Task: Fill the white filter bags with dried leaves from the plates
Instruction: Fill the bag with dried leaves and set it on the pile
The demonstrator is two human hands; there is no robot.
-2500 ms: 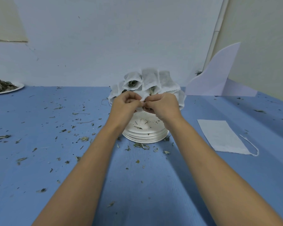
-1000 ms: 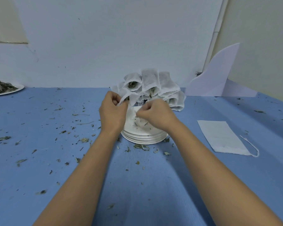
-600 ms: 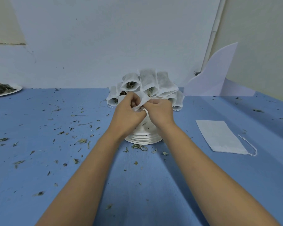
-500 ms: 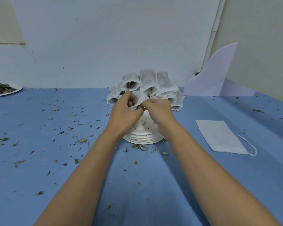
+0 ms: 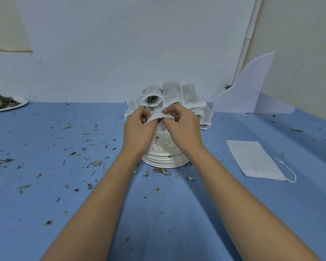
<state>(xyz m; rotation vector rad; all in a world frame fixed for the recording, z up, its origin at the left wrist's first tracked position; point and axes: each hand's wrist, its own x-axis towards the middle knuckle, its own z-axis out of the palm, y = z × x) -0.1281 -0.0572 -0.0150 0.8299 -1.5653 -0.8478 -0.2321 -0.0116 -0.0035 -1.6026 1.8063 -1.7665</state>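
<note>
The blue worktop (image 5: 158, 223) fills the lower field and is littered with dried leaf fragments (image 5: 161, 170), thickest on the left half and just in front of the plates. Both bare forearms reach from the near edge toward the centre.

A stack of white plates (image 5: 165, 160) stands mid-worktop; the top plate carries only a few crumbs. Over its far portion the left hand (image 5: 137, 132) and right hand (image 5: 183, 130) meet, knuckles toward the camera. Between them is one white filter bag (image 5: 156, 116). The left fingers (image 5: 145, 114) are curled and pinch one end of its rim; the right fingers (image 5: 174, 112) are curled and pinch the other. A thin string hangs from the bag toward the plate. What the bag holds cannot be made out.

To the right, apart from the stack, an empty filter bag (image 5: 252, 159) lies flat, its drawstring (image 5: 288, 170) looped past the near corner.

Directly behind the hands, a heap of filled filter bags (image 5: 188, 98) rests at the far side of the stack; one open mouth shows dark leaves inside.

At the far left edge, a plate of dried leaves (image 5: 6, 104) sits partly out of view. At the far right, a curled white sheet (image 5: 248, 91) leans on the pale wall (image 5: 120, 44).
</note>
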